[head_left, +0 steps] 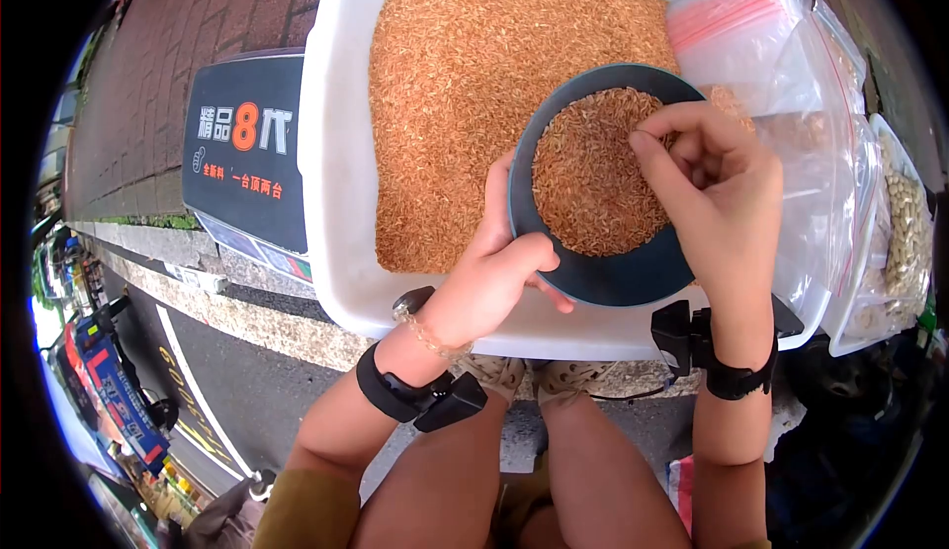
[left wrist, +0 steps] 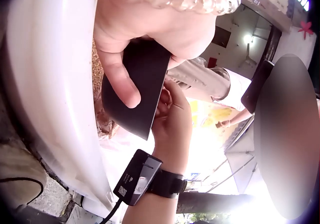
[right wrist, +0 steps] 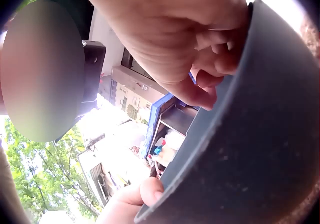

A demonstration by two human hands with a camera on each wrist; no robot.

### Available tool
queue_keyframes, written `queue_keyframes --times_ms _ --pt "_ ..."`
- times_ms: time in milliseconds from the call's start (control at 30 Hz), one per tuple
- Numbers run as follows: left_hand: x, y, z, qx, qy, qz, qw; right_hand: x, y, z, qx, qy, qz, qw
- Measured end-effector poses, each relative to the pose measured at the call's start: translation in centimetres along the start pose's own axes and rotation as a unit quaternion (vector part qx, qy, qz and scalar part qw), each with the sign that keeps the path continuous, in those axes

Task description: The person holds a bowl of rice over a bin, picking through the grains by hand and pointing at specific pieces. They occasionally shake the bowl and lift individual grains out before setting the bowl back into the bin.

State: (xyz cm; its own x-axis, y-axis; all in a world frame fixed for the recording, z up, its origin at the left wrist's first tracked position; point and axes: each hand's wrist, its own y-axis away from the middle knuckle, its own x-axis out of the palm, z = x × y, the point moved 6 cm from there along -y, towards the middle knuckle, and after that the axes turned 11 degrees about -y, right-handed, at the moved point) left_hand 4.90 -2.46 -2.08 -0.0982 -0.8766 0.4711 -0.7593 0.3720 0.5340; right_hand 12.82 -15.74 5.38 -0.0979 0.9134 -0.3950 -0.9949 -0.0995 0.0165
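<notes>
My left hand [head_left: 499, 277] grips the side of the bowl [head_left: 618, 280], fingers curled round it, over the near part of the white tub [head_left: 338, 154]. Grain [head_left: 593, 178] lies in the bowl, and more loose grain [head_left: 484, 84] fills much of the tub. My right hand [head_left: 727, 173] is over the bowl, fingers curled, thumb and forefinger tips together; I can't tell whether anything is between them. Clear bags [head_left: 730, 17] lie at the tub's right side.

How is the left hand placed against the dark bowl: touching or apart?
Touching. The left wrist view shows it: the left hand has a digit lying along the outer wall of the dark bowl.
</notes>
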Motion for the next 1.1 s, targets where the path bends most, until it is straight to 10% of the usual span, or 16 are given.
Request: queue_keyframes --times_ms 333,533,1100 --pt "0.2 0.2 -0.6 0.013 -0.001 -0.008 1.0 -4.6 4.3 -1.0 0.118 -0.317 -0.052 0.94" --pt "0.1 0.2 -0.6 0.008 -0.001 -0.006 1.0 -5.6 4.7 -3.5 0.134 -0.561 -0.038 0.816" --pt "0.0 0.1 -0.5 0.002 -0.019 -0.026 0.999 -4.0 4.6 -3.5 0.218 -0.714 0.037 0.665"
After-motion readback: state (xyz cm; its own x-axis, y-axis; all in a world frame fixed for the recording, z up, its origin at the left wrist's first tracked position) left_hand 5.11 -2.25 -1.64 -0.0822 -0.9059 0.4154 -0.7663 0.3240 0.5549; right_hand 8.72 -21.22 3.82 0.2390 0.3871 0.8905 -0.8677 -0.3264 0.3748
